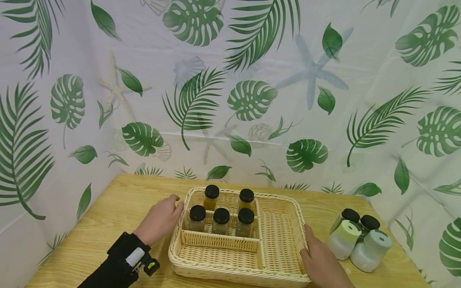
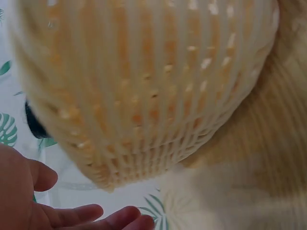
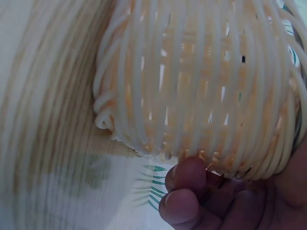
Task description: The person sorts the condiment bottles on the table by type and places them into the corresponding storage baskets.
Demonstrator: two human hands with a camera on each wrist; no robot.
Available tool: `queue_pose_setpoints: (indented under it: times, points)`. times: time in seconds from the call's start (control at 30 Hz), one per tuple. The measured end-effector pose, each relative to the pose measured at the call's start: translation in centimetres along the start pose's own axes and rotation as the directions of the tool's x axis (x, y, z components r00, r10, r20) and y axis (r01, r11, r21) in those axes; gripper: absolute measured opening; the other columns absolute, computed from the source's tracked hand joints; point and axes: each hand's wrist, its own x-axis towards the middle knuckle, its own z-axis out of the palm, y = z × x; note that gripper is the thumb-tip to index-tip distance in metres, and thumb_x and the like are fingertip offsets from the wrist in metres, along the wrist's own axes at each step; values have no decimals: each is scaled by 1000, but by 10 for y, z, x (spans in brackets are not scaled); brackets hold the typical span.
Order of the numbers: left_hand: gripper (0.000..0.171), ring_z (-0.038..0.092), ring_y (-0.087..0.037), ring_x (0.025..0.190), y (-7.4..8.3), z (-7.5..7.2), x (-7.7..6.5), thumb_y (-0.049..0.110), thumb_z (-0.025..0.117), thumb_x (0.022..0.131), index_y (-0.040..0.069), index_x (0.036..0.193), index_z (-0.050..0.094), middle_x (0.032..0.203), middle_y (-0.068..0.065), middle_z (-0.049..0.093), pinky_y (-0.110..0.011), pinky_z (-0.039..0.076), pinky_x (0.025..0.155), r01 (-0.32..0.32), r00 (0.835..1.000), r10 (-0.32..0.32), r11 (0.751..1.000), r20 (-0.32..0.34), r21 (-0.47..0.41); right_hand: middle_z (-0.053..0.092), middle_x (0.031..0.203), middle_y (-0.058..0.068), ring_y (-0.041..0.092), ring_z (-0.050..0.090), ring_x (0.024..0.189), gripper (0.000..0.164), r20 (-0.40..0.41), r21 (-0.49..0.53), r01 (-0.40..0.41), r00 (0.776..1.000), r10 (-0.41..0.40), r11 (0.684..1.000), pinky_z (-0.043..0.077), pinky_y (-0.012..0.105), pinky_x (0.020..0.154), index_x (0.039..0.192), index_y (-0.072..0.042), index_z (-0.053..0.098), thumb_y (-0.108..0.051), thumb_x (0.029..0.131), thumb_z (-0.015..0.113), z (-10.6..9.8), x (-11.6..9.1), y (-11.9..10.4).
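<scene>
"So, quick tally; what's in the wicker basket (image 1: 223, 270)?"

"Five black-lidded jars (image 1: 221, 222), all upright; two in the back compartment, three in the middle one; that's four compartments overall, three lined up on the left plus one long compartment (image 1: 279, 232) down the right side."

"Basket location?"

"Over the wooden table (image 1: 140, 192), between both hands; can't tell if its base is fully flat on the wood."

"Hands, with grip?"

"Two; left hand (image 1: 162, 218) is just beside the left rim, fingers loose and spread, thumb well off them; left wrist view shows a gap to the weave, so it's holding nothing; right hand (image 1: 324, 262) is at the front right corner, thumb at the rim, fingers curled against the outer wall, so it's gripping the basket."

"Anything off to the side?"

"Four containers, bunched right of the basket; two black-capped containers (image 1: 370, 224) behind, two pale shakers (image 1: 343, 240) in front, one with a yellow-green top, one with a grey-green top."

"Leftovers?"

"One black sleeve (image 1: 108, 272) on the left arm, with one wrist device (image 1: 135, 256) over it; leaf-printed cloth (image 1: 259, 132) behind everything."
</scene>
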Motion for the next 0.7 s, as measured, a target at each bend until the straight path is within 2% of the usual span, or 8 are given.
queue_pose_setpoints:
  times: [0.07, 0.17, 0.37, 0.47, 0.57, 0.7]
  points:
    - [50, 63, -21, 75, -2, 4, 0, 31, 37, 109, -8, 137, 51, 84, -11, 65, -40, 50, 69, 23, 999, -23, 1000, 36, -14, 37, 151, 37, 50, 44, 136, 66, 1, -3, -2, 1000, 2, 1000, 44, 60, 103, 156, 11, 10, -14, 104, 42, 0, 0, 0]
    - [50, 50, -17, 56, -3, 9, 0, 31, 39, 109, -8, 138, 50, 65, -4, 50, -33, 39, 57, 47, 996, -44, 998, 77, -34, 38, 150, 37, 50, 45, 135, 66, -4, -10, 2, 1000, -2, 1000, 44, 60, 103, 156, 11, 11, -14, 103, 42, 0, -1, -1]
    - [45, 42, -15, 49, -5, 17, -2, 28, 44, 108, -8, 132, 53, 61, -2, 47, -30, 33, 51, 54, 994, -48, 996, 100, -64, 38, 150, 38, 50, 46, 135, 66, -19, -15, 21, 1000, -21, 1000, 44, 59, 103, 156, 12, 11, -13, 103, 42, 1, -3, 0]
    - [35, 41, -15, 50, -6, 20, -2, 26, 44, 107, -4, 117, 58, 62, -3, 47, -30, 33, 51, 39, 995, -32, 997, 99, -68, 39, 150, 37, 49, 46, 135, 66, -24, -18, 25, 999, -25, 1000, 44, 59, 103, 156, 12, 11, -13, 103, 42, 1, -4, -1]
    - [27, 39, -14, 50, -6, 23, -3, 25, 44, 107, 1, 103, 57, 63, -3, 44, -29, 32, 50, 26, 996, -20, 998, 90, -61, 40, 150, 36, 48, 47, 135, 66, -29, -20, 28, 999, -28, 999, 45, 58, 103, 156, 12, 11, -13, 103, 42, 0, -4, -1]
    - [25, 38, -13, 50, -7, 26, -3, 24, 43, 108, 3, 98, 54, 64, -2, 43, -27, 31, 47, 18, 996, -14, 999, 84, -47, 40, 150, 36, 47, 47, 135, 66, -30, -19, 27, 999, -28, 999, 45, 57, 102, 155, 12, 12, -13, 103, 42, 0, -4, -2]
